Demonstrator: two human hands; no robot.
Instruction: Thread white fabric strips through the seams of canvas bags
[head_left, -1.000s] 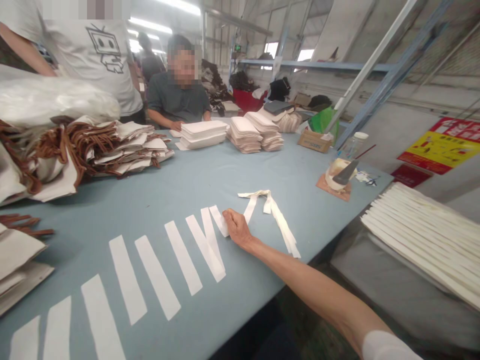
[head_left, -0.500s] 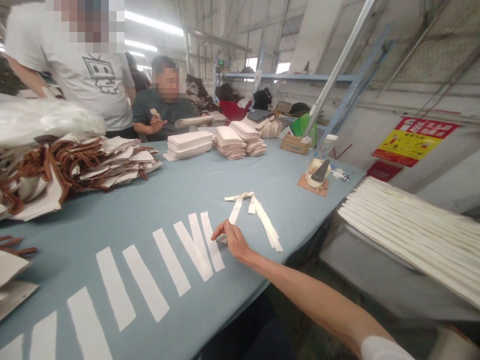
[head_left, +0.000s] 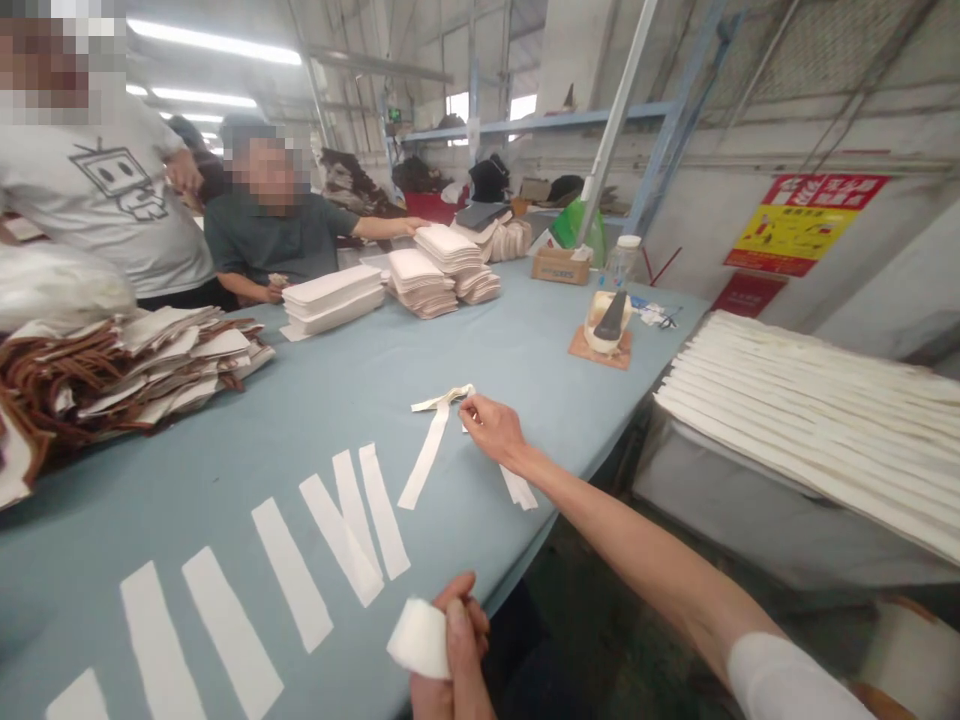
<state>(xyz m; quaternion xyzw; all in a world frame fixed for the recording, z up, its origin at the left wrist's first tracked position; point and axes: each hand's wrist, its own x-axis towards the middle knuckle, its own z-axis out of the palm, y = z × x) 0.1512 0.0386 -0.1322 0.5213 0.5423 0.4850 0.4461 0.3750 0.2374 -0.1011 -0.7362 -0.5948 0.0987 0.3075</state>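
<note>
My right hand [head_left: 491, 428] reaches over a small loose pile of cream strips [head_left: 427, 450], its fingertips pinched together on the pile's upper end. Part of the pile is hidden behind that hand, with strip ends [head_left: 519, 488] showing below the wrist. Low in the view, my left hand [head_left: 466, 640] is closed around a curled white strip [head_left: 420, 638]; whether it is one layer or several I cannot tell. Several flat white strips [head_left: 292, 575] lie in a slanted row on the blue-green table [head_left: 315, 410], two of them overlapping.
Stacks of pale panels [head_left: 334, 298] stand at the far side, where a seated co-worker [head_left: 281, 240] rests a hand on one. Brown-edged pieces [head_left: 150, 370] are heaped at left beside a standing person [head_left: 112, 190]. A container with a dark tool [head_left: 607, 322] sits right, near white layered sheets [head_left: 810, 430].
My right hand has moved from beside the row to the top of the strip pile. My left hand has come into view with a curled white strip. The seated co-worker's arm now extends to a stack.
</note>
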